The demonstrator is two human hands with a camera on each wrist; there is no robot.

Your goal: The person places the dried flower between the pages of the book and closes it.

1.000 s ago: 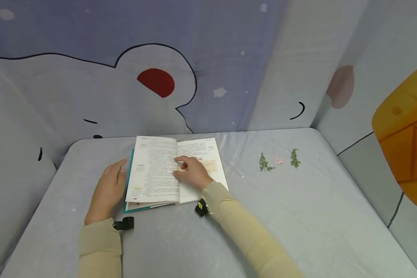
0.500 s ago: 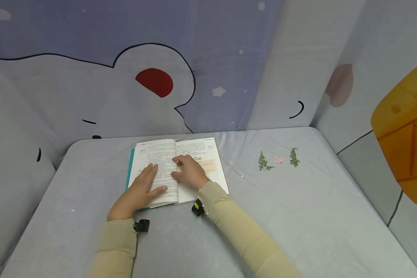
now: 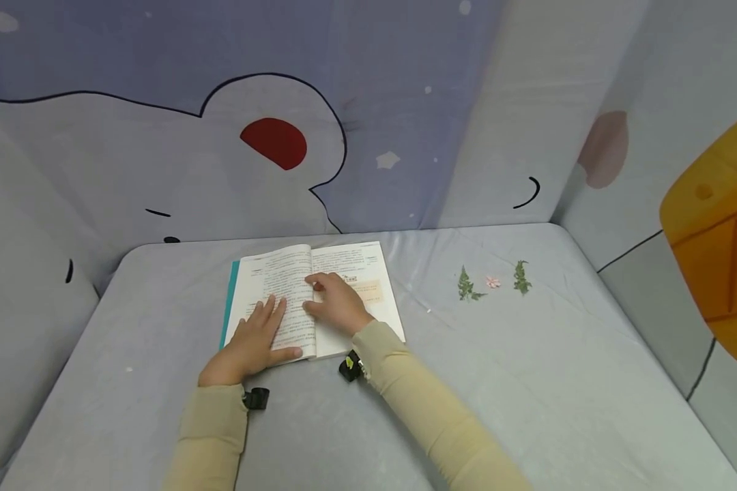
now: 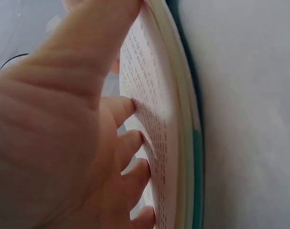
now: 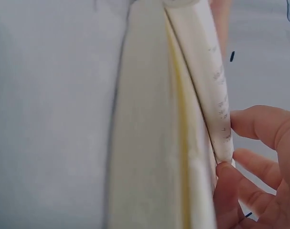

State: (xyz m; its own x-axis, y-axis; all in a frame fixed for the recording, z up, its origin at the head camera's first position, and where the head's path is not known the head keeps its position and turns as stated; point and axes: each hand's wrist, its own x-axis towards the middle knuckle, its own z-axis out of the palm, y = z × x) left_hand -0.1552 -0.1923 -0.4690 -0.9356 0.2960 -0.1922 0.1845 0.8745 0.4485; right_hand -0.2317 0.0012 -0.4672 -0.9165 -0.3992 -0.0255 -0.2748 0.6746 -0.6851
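Open book sits near the bench's far edge, left of middle. Left hand lies flat on the left page, fingers straight. Right hand rests by the spine, grip relaxed, fingers touching the page edges.

Left grip lies flat on the printed page of the open book, fingertips touching text; teal cover edge just beyond, on the grey surface.
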